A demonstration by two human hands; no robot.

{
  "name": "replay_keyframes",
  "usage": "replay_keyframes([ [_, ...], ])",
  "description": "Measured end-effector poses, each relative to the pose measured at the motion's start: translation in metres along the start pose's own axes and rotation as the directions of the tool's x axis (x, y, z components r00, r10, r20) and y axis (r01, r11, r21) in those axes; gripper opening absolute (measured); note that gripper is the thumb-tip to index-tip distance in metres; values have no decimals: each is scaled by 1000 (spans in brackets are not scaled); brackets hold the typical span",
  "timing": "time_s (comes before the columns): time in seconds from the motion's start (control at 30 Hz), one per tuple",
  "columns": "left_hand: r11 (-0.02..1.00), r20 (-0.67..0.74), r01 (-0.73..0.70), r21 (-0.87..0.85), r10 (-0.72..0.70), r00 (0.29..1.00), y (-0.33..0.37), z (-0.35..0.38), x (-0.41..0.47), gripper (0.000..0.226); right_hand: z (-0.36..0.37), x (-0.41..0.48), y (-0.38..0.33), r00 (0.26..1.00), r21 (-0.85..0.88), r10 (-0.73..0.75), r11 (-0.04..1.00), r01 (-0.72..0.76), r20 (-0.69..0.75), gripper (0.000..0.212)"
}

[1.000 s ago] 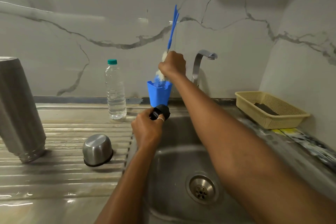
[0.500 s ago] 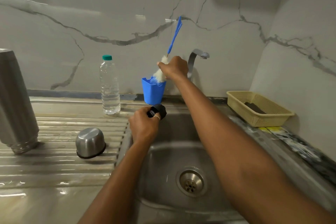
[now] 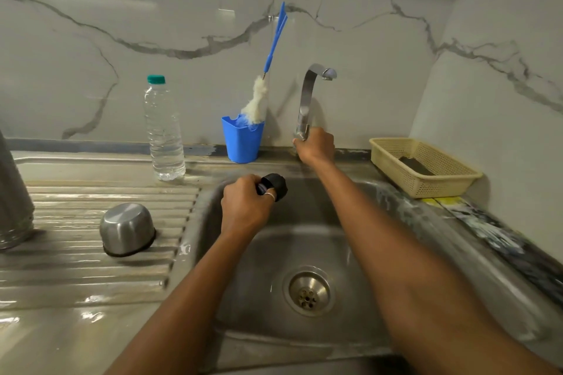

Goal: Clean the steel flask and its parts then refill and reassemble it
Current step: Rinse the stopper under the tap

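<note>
- Left grip (image 3: 245, 210): my fingers were curled round the round black plastic flask stopper (image 3: 275, 186). I held it over the back left of the steel sink basin (image 3: 304, 253), long axis pointing away from me and rightward.
- Right grip (image 3: 315, 144): closed round the foot of the curved chrome tap (image 3: 307, 94). No water showed.
- Relation: the spout hung above and to the right of the stopper. I judged the stopper had to go right to meet any stream. My left grip was nearer, with nothing between.
- Just left of the tap: a blue plastic cup (image 3: 242, 143) held a blue-handled white bottle brush (image 3: 259, 97), which leaned towards the wall.
- Further left, on the ridged steel counter (image 3: 91, 268):
  - clear plastic water bottle (image 3: 164, 131), green-capped;
  - upturned steel cup lid (image 3: 128, 228);
  - tall steel flask body (image 3: 13, 198) at the edge, well apart from both grips.
- Right: cream plastic basket (image 3: 393, 152).
</note>
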State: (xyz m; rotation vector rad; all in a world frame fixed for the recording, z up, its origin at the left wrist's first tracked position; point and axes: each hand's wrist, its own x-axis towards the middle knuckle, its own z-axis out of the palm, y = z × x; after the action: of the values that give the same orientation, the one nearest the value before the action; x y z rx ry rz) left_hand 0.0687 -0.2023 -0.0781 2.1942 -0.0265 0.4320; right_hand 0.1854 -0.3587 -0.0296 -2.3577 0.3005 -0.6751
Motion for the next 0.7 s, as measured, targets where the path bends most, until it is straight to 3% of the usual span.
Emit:
replay_keyframes([
  [0.17, 999, -8, -25, 25, 25, 1000, -1, 1, 0, 25, 15, 3, 3, 996, -4, -44, 999, 44, -80, 26],
  [0.43, 999, -17, -17, 34, 18, 1000, -4, 3, 2, 29, 8, -4, 7, 991, -70, -134, 989, 132, -15, 22],
  [0.53, 999, -12, -33, 30, 33, 999, -3, 4, 2, 30, 0, -6, 10, 997, 42, -68, 997, 67, 35, 24],
  [0.7, 999, 19, -36, 0, 36, 999, 0, 7, 0, 29, -28, -32, 9, 978, -82, -102, 990, 119, 183, 29],
])
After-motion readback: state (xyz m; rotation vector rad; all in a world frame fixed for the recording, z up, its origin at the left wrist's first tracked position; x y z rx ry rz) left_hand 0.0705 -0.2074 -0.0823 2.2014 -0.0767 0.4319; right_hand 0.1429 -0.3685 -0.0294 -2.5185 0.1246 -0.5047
